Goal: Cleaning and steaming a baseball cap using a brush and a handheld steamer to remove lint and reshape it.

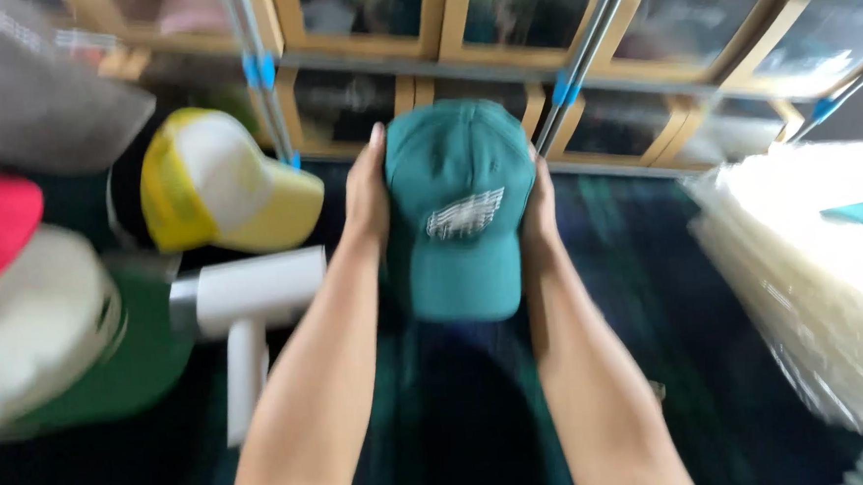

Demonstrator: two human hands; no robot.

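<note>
I have the green cap point(459, 211) up between both hands, brim toward me, crown away, its pale stitched emblem facing the camera. My left hand point(366, 199) is flat against the cap's left side with the fingers reaching up along the crown; my right hand point(540, 207) presses on the opposite side, mostly hidden behind the fabric, so I cannot tell how its fingers lie. The two palms squeeze the cap between them rather than pinching it.

To do this well, I judge the pressure should stay even on both sides, so the crown keeps its round shape and the brim does not twist. The picture is blurred, so steadier arms would help too.

Just left of my left forearm lies a white handheld device point(248, 311), likely a steamer. Further left sit a yellow cap point(222, 185), then a stack of caps point(41, 312) in red, white and green. Beyond the hands stand wood-framed clear boxes point(499, 32). Well right of my right arm is a pile of clear bags point(817, 271).
</note>
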